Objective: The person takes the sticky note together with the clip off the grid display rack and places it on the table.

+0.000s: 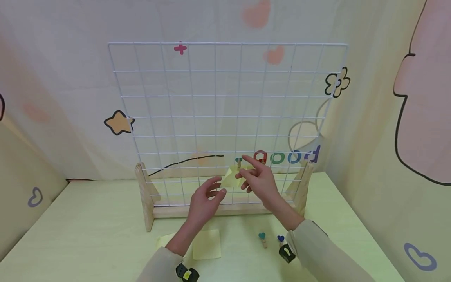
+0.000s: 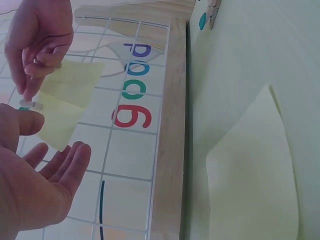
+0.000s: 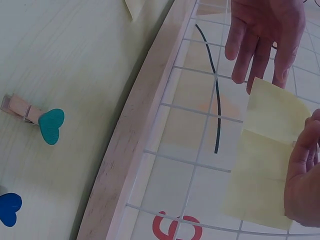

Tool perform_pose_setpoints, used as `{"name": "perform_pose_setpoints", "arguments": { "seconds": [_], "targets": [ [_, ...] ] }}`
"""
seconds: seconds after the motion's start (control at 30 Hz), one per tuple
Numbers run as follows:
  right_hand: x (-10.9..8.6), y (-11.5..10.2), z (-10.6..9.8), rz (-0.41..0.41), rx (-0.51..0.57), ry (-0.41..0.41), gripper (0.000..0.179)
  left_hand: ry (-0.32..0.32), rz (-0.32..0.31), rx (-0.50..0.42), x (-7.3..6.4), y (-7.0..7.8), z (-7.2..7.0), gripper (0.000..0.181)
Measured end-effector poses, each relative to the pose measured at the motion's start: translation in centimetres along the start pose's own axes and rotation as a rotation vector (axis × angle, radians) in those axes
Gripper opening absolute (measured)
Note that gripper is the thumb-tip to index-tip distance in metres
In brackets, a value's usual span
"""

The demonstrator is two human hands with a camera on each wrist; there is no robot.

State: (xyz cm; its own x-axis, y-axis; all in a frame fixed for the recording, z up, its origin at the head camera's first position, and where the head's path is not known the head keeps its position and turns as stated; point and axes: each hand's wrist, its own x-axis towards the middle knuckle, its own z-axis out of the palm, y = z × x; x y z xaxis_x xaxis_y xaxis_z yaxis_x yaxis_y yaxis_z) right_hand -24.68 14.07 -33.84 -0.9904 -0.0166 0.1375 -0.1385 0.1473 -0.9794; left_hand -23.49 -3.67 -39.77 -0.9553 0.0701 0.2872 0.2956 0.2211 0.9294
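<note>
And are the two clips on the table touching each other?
Apart: the right wrist view shows bare table between the green clip and the blue clip.

Pale beige sleeves (image 1: pixel 327 250), black wrist devices (image 1: pixel 283 256), small yellow-green patches (image 1: pixel 287 252)

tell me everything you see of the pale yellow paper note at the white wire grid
The pale yellow paper note is a thin-looking sheet, creased across the middle. It hangs tilted before the lower part of the white wire grid. A wooden clothespin with a teal heart sits at its upper edge. In the head view the right hand hides part of it, with the left hand opposite; whether fingers touch it is hard to tell.
</note>
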Motion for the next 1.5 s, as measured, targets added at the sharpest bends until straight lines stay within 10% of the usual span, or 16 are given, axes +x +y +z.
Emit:
{"name": "perform_pose_setpoints", "arguments": {
  "seconds": [1.5],
  "targets": [
    [1.8,0.0,0.5,0.020,0.057,0.003,0.033,0.154,-0.057,-0.079,1.5,0.4,1.0,0.019]
  ]
}}
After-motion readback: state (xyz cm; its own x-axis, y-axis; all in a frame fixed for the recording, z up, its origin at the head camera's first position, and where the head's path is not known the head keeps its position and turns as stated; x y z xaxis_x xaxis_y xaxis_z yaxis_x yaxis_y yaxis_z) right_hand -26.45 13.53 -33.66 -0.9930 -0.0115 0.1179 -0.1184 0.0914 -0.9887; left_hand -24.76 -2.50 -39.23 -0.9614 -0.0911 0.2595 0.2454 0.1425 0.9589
